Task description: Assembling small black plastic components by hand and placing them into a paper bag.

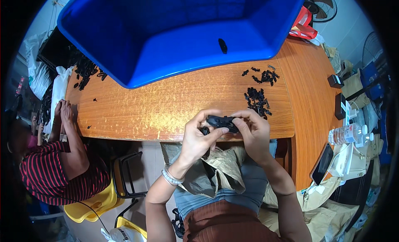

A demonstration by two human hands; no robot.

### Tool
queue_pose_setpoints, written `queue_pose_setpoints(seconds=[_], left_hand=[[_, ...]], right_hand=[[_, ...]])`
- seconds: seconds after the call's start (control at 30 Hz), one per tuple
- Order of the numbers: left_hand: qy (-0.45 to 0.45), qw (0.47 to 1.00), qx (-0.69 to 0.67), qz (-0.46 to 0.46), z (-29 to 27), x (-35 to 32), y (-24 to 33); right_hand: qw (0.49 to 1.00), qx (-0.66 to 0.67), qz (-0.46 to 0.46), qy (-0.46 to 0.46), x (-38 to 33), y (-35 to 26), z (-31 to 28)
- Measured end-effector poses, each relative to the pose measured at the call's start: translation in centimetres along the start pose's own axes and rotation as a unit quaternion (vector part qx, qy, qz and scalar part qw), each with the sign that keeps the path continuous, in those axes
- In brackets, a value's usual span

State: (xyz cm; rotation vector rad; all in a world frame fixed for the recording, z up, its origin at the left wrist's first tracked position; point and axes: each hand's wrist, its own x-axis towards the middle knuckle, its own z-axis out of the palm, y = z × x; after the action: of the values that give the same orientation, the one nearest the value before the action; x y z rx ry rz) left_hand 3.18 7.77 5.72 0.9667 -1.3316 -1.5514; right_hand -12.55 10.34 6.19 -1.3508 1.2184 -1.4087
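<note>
Right at the near edge of the wooden table (166, 109), about 6 o'clock from the big blue tub (174, 30), both hands are pinched together on one small black plastic part (223, 122). Left hand (198, 138) grips it from the 9 o'clock side with fingers curled under, and right hand (254, 132) clamps the other end, thumb on top. Looks to me like a fitting or snapping-together step, mid-press, with another small dark bit tucked at the left fingers, too tiny to tell what.

My guess is the next move needs a firm squeeze with the ends lined up, since the piece looks rigid, matte and a bit curved, the sort of moulded plastic that slips if held crooked.

More of those black pieces sit in a loose pile (257, 100) at 1 o'clock from the hands, plus a smaller scatter (266, 75) beyond it. Tabletop is glossy orange wood grain, the tub smooth and shiny with one dark piece (222, 45) inside. At 9 o'clock another person in a striped shirt (45, 171) works by a further heap (85, 69).
</note>
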Motion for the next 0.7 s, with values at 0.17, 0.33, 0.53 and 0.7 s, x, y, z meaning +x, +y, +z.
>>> queue_pose_setpoints(seconds=[0.17, 0.33, 0.53, 0.7], left_hand=[[0.014, 1.000, 0.005, -0.011, 0.0, -0.2, 0.4], [0.027, 0.999, -0.007, -0.027, -0.3, -0.5, 0.3], [0.036, 0.999, 0.026, -0.010, -0.9, -0.6, -0.2], [0.030, 0.998, 0.018, -0.044, -1.4, -1.1, 0.1]], right_hand=[[0.967, -0.214, -0.140, -0.005, 0.2, 1.2, -1.0], [0.941, -0.265, -0.208, -0.008, 0.2, 1.2, -0.5], [0.986, -0.137, -0.083, -0.039, 0.1, 1.0, -0.3], [0.974, 0.035, 0.190, -0.122, 0.2, 2.2, -0.9]])
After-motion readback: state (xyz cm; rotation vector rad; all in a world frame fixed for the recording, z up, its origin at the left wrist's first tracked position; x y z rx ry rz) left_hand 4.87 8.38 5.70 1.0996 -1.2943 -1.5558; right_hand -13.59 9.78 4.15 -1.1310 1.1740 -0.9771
